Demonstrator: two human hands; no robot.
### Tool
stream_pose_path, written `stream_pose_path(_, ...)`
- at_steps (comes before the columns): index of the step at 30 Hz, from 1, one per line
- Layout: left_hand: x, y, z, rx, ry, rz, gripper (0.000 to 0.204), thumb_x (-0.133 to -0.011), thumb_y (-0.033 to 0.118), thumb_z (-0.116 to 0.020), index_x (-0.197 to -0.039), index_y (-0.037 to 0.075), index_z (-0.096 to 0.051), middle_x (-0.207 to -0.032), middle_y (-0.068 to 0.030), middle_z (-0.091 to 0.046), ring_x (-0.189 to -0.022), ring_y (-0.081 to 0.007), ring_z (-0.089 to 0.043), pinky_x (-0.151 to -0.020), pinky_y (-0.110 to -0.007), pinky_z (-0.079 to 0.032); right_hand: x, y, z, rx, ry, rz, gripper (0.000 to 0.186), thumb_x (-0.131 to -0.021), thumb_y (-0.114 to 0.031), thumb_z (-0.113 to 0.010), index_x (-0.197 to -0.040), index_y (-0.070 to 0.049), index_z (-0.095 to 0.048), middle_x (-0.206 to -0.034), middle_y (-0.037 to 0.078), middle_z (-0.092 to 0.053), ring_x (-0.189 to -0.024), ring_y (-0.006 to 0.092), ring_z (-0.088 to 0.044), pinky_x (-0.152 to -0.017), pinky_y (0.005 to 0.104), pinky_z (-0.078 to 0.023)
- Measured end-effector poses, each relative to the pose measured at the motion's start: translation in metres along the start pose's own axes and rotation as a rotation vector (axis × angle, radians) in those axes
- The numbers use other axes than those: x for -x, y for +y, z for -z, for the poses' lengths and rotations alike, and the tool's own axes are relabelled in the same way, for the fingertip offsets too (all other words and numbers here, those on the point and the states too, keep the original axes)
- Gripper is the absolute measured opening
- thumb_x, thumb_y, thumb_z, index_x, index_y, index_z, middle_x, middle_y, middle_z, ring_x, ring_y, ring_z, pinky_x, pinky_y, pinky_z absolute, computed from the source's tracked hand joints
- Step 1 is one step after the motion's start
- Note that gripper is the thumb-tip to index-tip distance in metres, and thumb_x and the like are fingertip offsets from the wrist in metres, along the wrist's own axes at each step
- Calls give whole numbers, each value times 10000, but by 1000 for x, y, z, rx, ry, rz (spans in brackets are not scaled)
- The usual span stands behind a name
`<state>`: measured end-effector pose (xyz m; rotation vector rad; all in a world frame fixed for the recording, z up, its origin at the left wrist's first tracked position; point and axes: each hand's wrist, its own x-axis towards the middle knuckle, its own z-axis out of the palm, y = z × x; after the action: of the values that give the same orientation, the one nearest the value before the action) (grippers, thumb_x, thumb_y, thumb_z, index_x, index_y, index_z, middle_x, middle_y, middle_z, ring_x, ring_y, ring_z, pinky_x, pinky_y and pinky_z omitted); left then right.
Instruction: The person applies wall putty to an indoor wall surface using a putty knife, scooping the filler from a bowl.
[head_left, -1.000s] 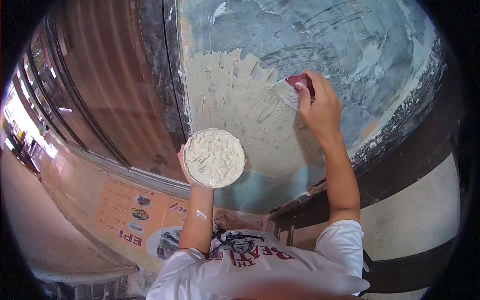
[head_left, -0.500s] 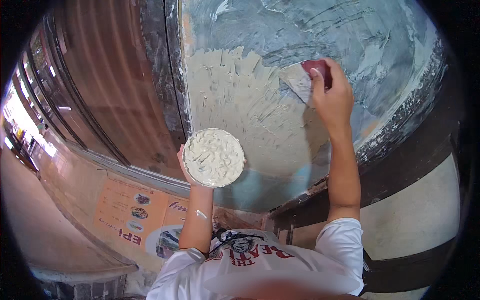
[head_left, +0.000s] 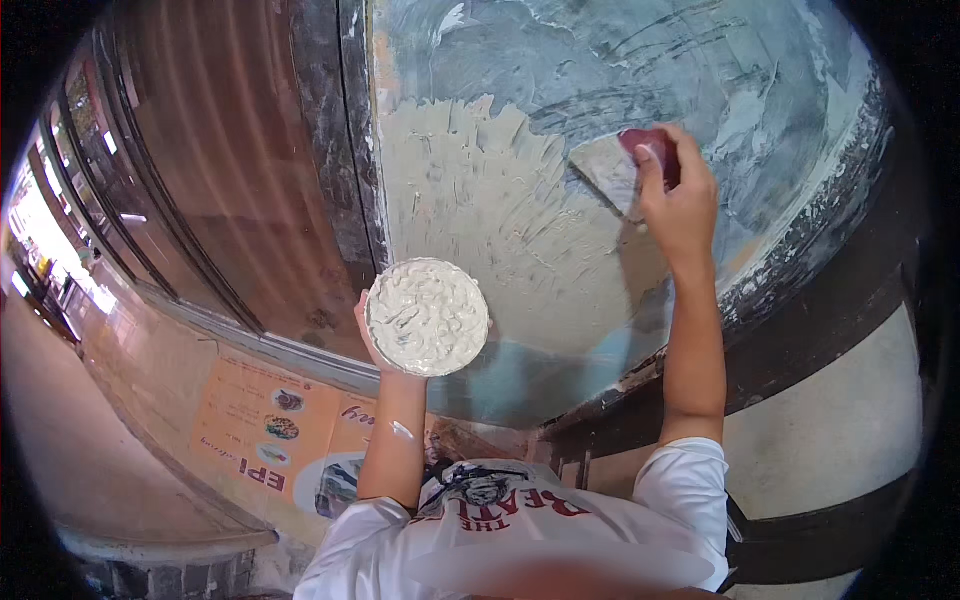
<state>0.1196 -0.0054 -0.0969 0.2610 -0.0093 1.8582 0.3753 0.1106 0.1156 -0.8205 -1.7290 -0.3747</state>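
My left hand (head_left: 366,330) holds a round tub (head_left: 478,354) from beneath and the side, its fingers mostly hidden behind it. Off-white putty (head_left: 425,315) with a swirled surface fills it. In my right hand (head_left: 684,208), a wide putty knife (head_left: 606,172) with a dark red handle part is pinched between thumb and fingers. Its putty-smeared blade lies against or very close to the wall at the right border of a fresh beige putty coat (head_left: 470,220). Beyond that coat, the wall (head_left: 690,75) is blue-grey with streaks and patches.
To the left, a dark door frame (head_left: 335,130) borders a glossy brown panel (head_left: 220,150). A dark ledge (head_left: 810,335) curves along the right side. Low on the left lies an orange printed poster (head_left: 270,420). Bright light enters at the far left.
My right hand and the putty knife have shifted slightly to the right and down along the wall. The tub stays in my left hand at about the same place.
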Motion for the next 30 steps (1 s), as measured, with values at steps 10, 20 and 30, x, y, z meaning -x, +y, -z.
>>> stream_pose_path(10, 5, 3, 3, 25, -55, 46, 689, -933, 595, -416, -1314, 46, -585, -1307, -191, -611, -1155, -381, -604, -975, -539, -506, -16, 5, -3, 33, 68, 12, 286, -917, -225, -658, -1149, -60, -636, -1053, 165, -694, -926, 388, -665, -791, 421, -529)
stream_pose_path(20, 2, 3, 18, 20, -16, -7, 631, -962, 552, -399, -1265, 46, -625, -1264, -173, -640, -1133, -346, -623, -974, -501, -515, -6, -7, -12, 91, 7, 101, 271, -918, -210, -650, -1148, -68, -637, -1046, 149, -687, -940, 382, -656, -783, 429, -529)
stream_pose_path(30, 9, 2, 5, 39, -31, -23, 621, -963, 547, -408, -1277, 53, -616, -1285, -170, -629, -1136, -362, -615, -975, -521, -511, 11, -12, -17, 16, -77, 85, 282, -914, -225, -654, -1138, -55, -636, -1061, 154, -695, -949, 380, -663, -801, 424, -529)
